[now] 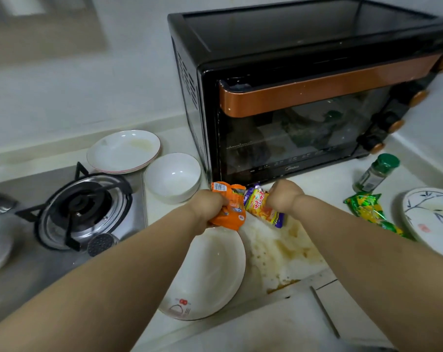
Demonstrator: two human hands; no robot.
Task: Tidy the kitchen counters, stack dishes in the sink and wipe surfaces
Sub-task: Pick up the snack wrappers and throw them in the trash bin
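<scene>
Left hand is gripping a light, crinkly orange snack packet; right hand is pinching the yellow packet; both likely crush easily.

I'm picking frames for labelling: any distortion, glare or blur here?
Head view: wide-angle bending bows the oven and stretches both forearms; soft glare spots sit on the bowl and plate; edges look smeared, while the orange packet in the left hand stays fairly readable.
</scene>
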